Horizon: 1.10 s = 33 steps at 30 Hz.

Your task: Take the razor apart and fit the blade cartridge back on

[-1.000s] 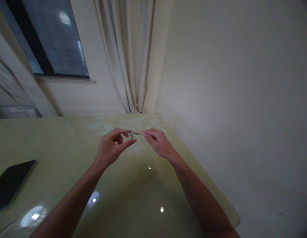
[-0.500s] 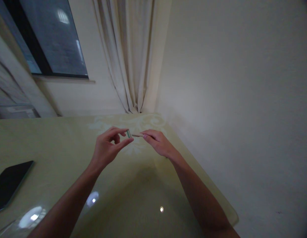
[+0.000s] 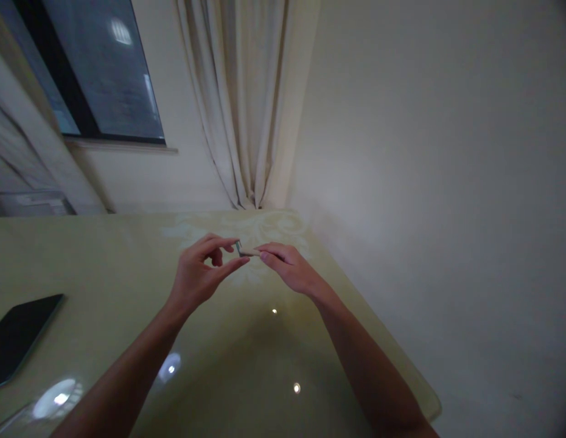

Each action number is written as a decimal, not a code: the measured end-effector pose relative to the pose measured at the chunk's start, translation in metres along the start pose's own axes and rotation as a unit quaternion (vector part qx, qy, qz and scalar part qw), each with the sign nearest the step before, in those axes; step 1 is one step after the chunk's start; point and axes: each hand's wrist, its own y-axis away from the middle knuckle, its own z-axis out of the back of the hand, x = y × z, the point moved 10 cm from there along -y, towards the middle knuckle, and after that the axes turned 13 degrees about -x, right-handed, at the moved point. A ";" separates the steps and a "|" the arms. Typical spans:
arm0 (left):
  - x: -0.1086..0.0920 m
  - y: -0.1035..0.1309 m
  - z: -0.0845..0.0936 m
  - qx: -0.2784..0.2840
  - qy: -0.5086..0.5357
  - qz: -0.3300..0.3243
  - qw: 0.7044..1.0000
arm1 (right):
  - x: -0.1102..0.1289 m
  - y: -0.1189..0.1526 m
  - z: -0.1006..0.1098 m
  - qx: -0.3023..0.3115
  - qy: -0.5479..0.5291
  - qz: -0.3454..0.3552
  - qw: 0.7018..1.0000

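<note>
My left hand is raised above the table, pinching a small green piece with pale edges between thumb and fingertip. The piece stands roughly upright; its exact kind is too small to make out. My right hand grips a thin beige stick, its fingers closed round the near end. The far tip of the stick overlaps the small green piece in view and seems to touch it. Whatever part of the stick lies inside the right hand is hidden.
A glossy yellow-green table with a pale floral pattern lies beneath my hands. At the left rests a dark flat tablet-like slab. The wall borders the table on the right. Curtains and a window are behind.
My right hand has brought the stick leftward and slightly down, so its tip has gone from beside the green piece to overlapping it. My left hand has barely moved.
</note>
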 end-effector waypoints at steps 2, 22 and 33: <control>-0.003 0.000 -0.001 0.002 -0.001 -0.005 1.000 | 0.000 -0.001 0.004 -0.018 0.009 -0.006 1.000; 0.002 0.004 -0.007 0.023 0.018 0.025 0.999 | -0.002 -0.002 0.007 -0.029 0.018 -0.006 0.999; 0.003 0.005 -0.009 0.030 0.027 0.033 0.999 | 0.003 -0.001 0.007 -0.031 0.021 -0.001 0.999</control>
